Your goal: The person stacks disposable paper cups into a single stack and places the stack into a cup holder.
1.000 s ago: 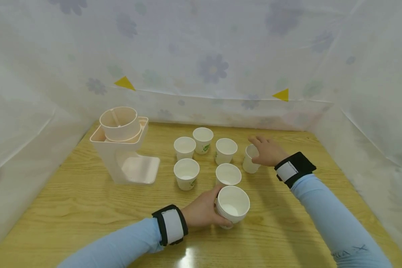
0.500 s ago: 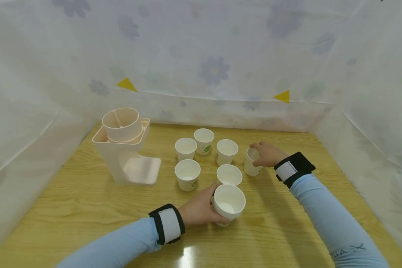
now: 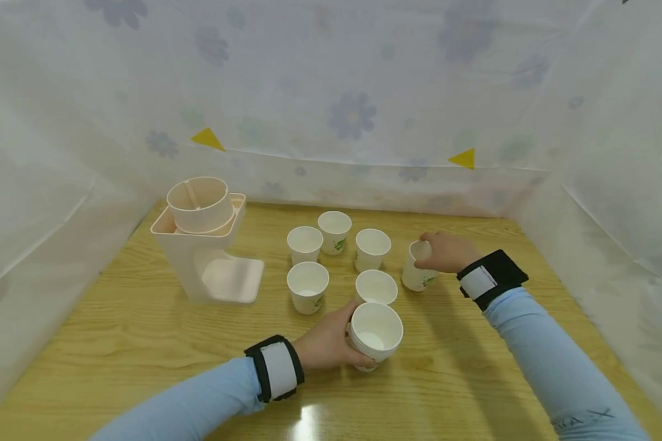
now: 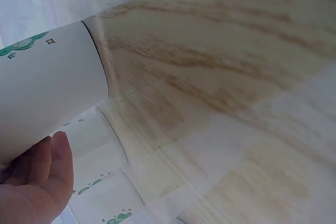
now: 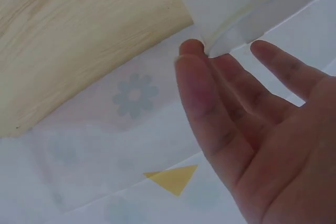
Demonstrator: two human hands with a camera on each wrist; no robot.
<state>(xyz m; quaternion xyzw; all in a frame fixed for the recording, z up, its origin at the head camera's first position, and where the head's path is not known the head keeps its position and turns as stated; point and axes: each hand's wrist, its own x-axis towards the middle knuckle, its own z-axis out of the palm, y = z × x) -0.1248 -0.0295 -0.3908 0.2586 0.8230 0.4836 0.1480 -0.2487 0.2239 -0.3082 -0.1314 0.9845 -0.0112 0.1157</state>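
My left hand point(image 3: 333, 340) grips a short stack of nested white paper cups point(image 3: 376, 331) near the front middle of the table. In the left wrist view, curled fingers point(image 4: 61, 166) lie against the outer cup wall point(image 4: 42, 87), which bears a green print. At the right, my right hand point(image 3: 447, 252) reaches over a single paper cup point(image 3: 416, 275) and pinches it at its rim. This cup leans slightly and also bears a green print. In the right wrist view, fingertips point(image 5: 191, 48) lie right at the rim of that cup point(image 5: 236, 3).
Several paper cups stand upright between the hands and the back wall, among them a front left cup point(image 3: 308, 291) and one right behind the stack point(image 3: 376, 285). A pale pink appliance point(image 3: 198, 245) with a round top stands at the left. Patterned sheeting point(image 3: 353, 79) surrounds the wooden table point(image 3: 198, 361).
My right hand has come down onto the right cup, fingers closing at its rim, and has shifted it slightly to the right. My left hand, with the stack, has moved slightly left.
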